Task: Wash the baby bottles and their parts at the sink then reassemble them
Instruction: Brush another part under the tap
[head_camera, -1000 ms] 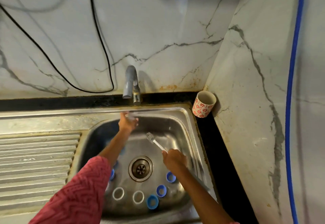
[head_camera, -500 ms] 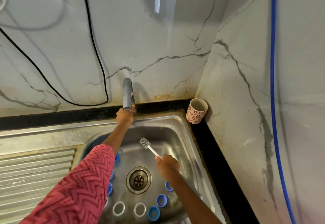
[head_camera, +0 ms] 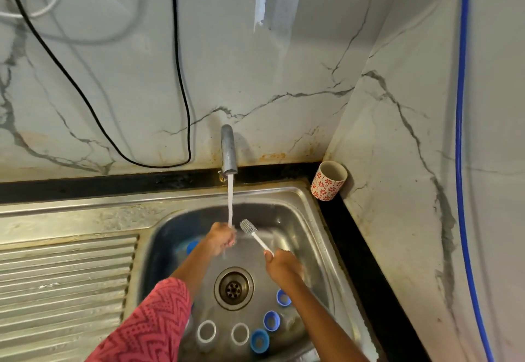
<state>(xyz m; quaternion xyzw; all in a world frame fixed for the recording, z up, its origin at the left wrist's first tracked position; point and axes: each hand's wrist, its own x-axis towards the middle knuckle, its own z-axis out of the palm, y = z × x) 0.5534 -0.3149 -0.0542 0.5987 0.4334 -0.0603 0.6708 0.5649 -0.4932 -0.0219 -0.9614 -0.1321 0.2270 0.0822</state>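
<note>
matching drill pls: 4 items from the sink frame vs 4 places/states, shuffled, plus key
Things:
1. bottle brush
2. patterned cup
3. tap
4. drain

Places or states:
A. running water
B. centre of the basin floor
C. held in the right hand
D. on the dark counter in the corner

Pairs: 1-C, 2-D, 3-A, 4-B

blue caps (head_camera: 259,340) | clear rings (head_camera: 206,331) | lying loose near drain, sink (head_camera: 309,219) floor | brush (head_camera: 250,228) raised
</note>
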